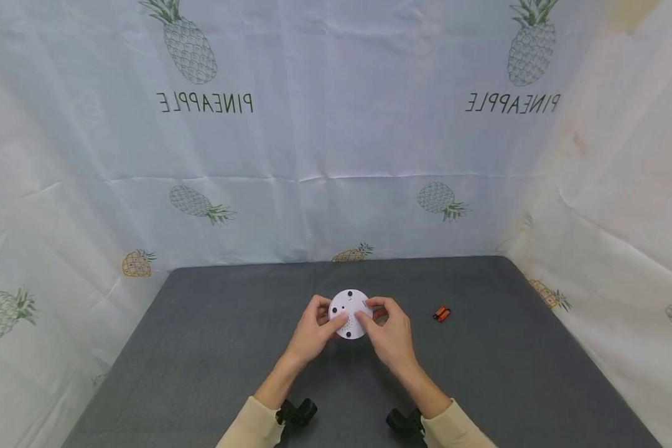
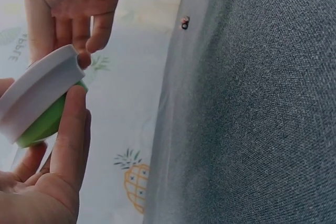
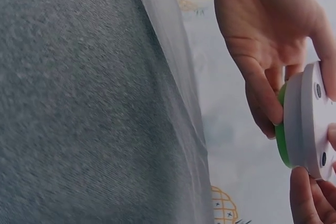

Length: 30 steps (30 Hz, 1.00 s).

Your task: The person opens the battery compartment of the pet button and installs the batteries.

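Observation:
Both hands hold a round white device with a green underside (image 1: 347,303) over the middle of the dark table. Its white face, with several black round feet and a patch of small holes, is turned up toward the head. My left hand (image 1: 309,334) grips the left edge, thumb on the white face and fingers at the back. Opposite it, my right hand (image 1: 393,334) pinches the right edge, its thumb also on the face. In the left wrist view the device's green side (image 2: 50,120) shows beside the left fingers. The right wrist view catches its white rim (image 3: 310,124) edge-on.
A pair of small orange-and-black batteries (image 1: 441,313) lies on the grey table (image 1: 224,348), right of the hands. White curtains with pineapple prints (image 1: 336,143) hang behind the table and along both sides. A black wrist camera (image 1: 298,413) sits at the left sleeve.

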Each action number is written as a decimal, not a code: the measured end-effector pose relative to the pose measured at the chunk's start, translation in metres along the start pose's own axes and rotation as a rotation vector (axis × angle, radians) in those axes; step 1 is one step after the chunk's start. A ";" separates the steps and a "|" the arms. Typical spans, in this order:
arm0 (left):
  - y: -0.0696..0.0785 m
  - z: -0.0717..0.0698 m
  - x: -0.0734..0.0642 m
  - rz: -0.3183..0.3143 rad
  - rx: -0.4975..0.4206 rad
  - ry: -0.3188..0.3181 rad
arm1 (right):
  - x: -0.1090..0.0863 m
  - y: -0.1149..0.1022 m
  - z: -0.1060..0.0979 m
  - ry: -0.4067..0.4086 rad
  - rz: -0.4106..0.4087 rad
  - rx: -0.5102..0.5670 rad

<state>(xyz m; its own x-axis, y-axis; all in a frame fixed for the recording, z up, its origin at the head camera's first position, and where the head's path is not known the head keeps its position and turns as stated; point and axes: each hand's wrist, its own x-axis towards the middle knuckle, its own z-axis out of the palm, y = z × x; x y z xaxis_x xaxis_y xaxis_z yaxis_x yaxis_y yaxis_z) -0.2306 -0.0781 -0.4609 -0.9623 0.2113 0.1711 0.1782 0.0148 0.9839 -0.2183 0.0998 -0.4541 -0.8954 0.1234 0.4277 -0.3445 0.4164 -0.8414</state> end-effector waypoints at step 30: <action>-0.001 -0.004 0.002 -0.017 0.039 -0.001 | 0.000 -0.005 -0.005 0.003 -0.242 -0.106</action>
<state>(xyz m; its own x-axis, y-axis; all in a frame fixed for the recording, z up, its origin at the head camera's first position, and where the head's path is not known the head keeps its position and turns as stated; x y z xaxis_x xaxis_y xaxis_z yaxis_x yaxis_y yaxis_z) -0.2335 -0.0816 -0.4618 -0.9651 0.2117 0.1540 0.1693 0.0561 0.9840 -0.2155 0.1017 -0.4483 -0.7898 0.0116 0.6133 -0.5168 0.5259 -0.6755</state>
